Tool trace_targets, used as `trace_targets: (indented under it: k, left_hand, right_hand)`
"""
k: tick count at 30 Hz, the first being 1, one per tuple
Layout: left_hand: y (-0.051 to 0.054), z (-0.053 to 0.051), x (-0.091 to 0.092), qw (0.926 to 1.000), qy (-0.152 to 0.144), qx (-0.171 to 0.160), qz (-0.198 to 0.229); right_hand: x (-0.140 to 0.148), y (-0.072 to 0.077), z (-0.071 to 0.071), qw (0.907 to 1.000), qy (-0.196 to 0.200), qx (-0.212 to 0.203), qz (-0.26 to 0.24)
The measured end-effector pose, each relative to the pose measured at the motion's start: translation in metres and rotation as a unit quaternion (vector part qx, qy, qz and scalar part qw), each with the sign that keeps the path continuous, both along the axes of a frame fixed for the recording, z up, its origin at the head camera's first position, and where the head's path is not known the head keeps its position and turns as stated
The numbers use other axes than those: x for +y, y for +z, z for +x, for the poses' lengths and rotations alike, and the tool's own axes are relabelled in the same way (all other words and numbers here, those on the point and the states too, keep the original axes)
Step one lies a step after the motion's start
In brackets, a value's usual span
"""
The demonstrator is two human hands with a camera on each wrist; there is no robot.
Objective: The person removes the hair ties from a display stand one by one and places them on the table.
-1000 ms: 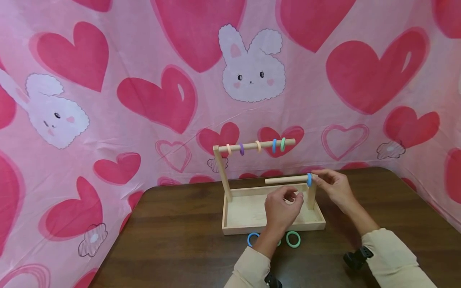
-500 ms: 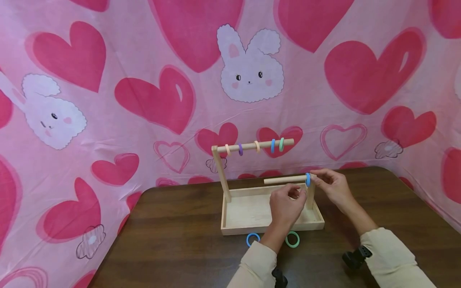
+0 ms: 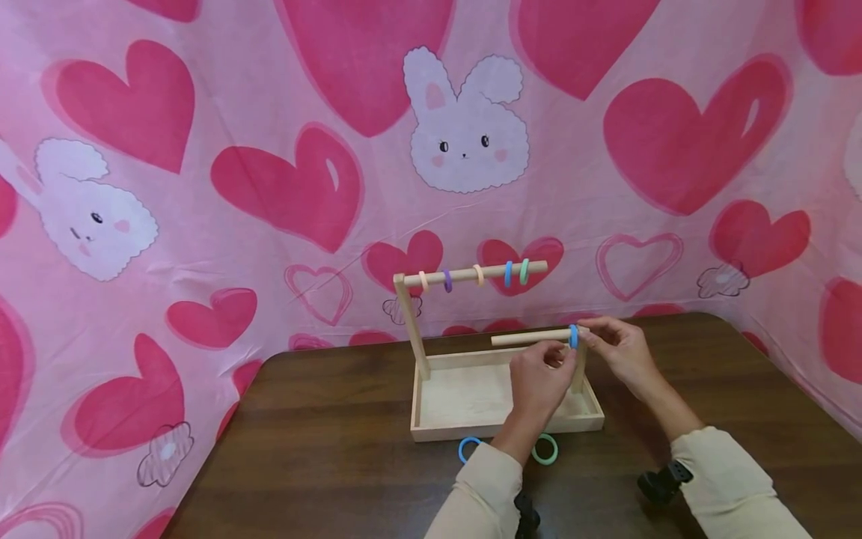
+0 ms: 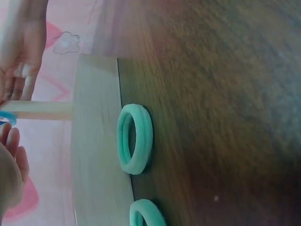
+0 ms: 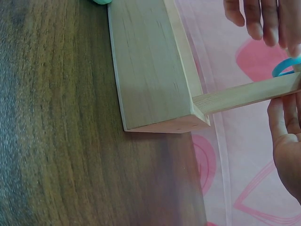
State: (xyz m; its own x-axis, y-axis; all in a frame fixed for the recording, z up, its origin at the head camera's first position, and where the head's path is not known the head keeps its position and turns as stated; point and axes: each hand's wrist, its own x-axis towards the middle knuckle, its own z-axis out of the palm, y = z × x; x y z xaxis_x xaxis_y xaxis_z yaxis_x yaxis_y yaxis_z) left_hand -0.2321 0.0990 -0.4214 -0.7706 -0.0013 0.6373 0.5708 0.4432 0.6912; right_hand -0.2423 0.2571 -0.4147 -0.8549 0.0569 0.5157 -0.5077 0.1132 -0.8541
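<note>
while left hand (image 3: pixel 541 376) pinches blue ring (image 3: pixel 574 336), right hand (image 3: pixel 623 353) post (image 5: pixel 244 96): tray (image 3: pixel 465 397), green ring (image 4: pixel 146 136) below

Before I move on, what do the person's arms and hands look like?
The left sleeve and right sleeve are plain cream, ending on the forearm, each with a small black device near the cuff. The left hand and right hand are ungloved.

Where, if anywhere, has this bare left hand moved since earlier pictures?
Yes: relative to the pale, rectangular wooden tray, the left hand moved rightward in the head view.
</note>
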Motion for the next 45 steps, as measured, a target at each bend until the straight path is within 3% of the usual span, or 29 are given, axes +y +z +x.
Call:
trace_targets:
  k: [10,24,45]
  left_hand:
    - [0.002,-0.003,0.006,0.9991,0.01,0.03,-0.028]
    - [0.006,-0.004,0.011,0.9984,0.02,0.014,-0.05]
    - [0.006,-0.003,0.011,0.9987,0.005,0.025,-0.043]
  right_hand:
    - [0.0,0.0,-0.001,0.9999,0.007,-0.005,-0.008]
    - [-0.001,0.002,-0.003,0.9995,-0.021,0.002,0.025]
    - [0.0,0.001,0.0,0.9998,-0.01,0.001,0.015]
